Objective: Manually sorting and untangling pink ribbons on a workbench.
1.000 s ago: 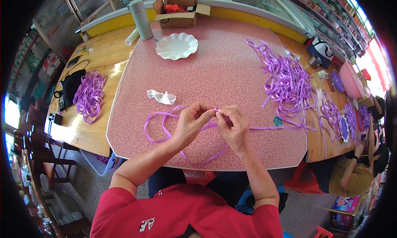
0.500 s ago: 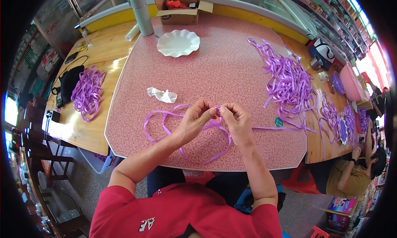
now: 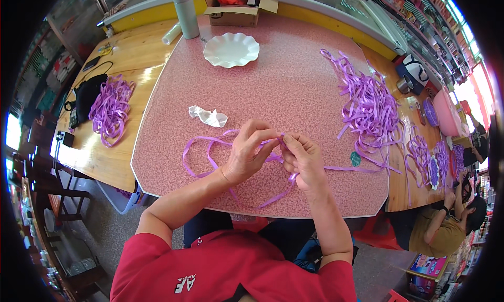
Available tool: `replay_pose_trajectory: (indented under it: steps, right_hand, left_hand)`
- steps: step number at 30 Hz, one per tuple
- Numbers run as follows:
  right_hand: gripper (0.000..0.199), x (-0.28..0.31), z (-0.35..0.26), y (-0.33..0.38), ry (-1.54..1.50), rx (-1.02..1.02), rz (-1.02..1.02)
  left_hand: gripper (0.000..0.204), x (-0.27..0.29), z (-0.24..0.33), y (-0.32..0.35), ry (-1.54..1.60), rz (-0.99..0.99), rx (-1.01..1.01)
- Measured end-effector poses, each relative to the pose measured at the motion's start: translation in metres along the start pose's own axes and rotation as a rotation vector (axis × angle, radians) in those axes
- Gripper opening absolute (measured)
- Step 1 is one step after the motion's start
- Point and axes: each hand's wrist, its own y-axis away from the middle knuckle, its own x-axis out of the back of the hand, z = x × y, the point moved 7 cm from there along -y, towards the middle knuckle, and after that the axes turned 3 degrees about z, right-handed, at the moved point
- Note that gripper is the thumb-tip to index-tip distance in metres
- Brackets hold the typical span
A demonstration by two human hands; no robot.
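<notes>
Purple ribbon (image 3: 210, 144) is pinched between both hands just above the pink tabletop (image 3: 294, 87), near its front edge. Left hand (image 3: 247, 155): grip clenched on the ribbon at thumb and fingertips. Right hand (image 3: 304, 157): grip likewise closed on the same strip, touching the left fingertips. Loose loops of the strip are seen trailing left across the tabletop; one tail runs right toward a small teal tag (image 3: 355, 158).

A crumpled clear wrapper (image 3: 208, 116) lies just beyond the loops. Farther off, a white scalloped plate (image 3: 231, 49), a cardboard box (image 3: 239, 5) and a grey-green cylinder flask (image 3: 185, 11) are noted. A large heap of purple ribbons (image 3: 367, 102) sits at the right, a smaller bundle (image 3: 109, 110) on the wooden table at the left.

Risk, as judged: the thin, slick strip could slip from the pinch, or the trailing loops could twist and snag on each other if pulled tight.
</notes>
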Motion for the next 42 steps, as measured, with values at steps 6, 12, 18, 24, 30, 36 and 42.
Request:
replay_pose_trajectory:
  steps: [6, 12, 18, 24, 30, 36, 42]
  right_hand:
    - [0.015, 0.0, -0.001, 0.0, 0.026, -0.062, 0.037]
    - [0.01, 0.009, 0.002, -0.006, 0.095, -0.084, -0.071]
    - [0.011, 0.005, 0.005, -0.007, 0.193, 0.002, -0.017]
    - [0.011, 0.011, 0.003, -0.008, 0.297, 0.071, 0.036]
    - [0.011, 0.004, -0.008, -0.002, 0.37, 0.145, -0.001]
    - [0.013, 0.006, -0.014, 0.003, 0.527, 0.253, -0.034]
    - [0.011, 0.007, -0.022, 0.01, 0.696, 0.293, -0.015]
  left_hand:
    - [0.025, -0.003, -0.006, 0.003, -0.097, -0.082, 0.027]
    - [0.02, -0.011, -0.02, 0.006, 0.048, -0.115, 0.205]
    - [0.017, -0.008, -0.024, 0.009, 0.108, -0.139, 0.269]
    - [0.016, -0.015, -0.028, 0.012, 0.192, -0.192, 0.386]
    - [0.014, -0.019, -0.037, 0.023, 0.422, -0.259, 0.563]
    - [0.015, -0.028, -0.045, 0.034, 0.774, -0.256, 0.78]
    - [0.015, -0.03, -0.043, 0.035, 0.753, -0.329, 0.746]
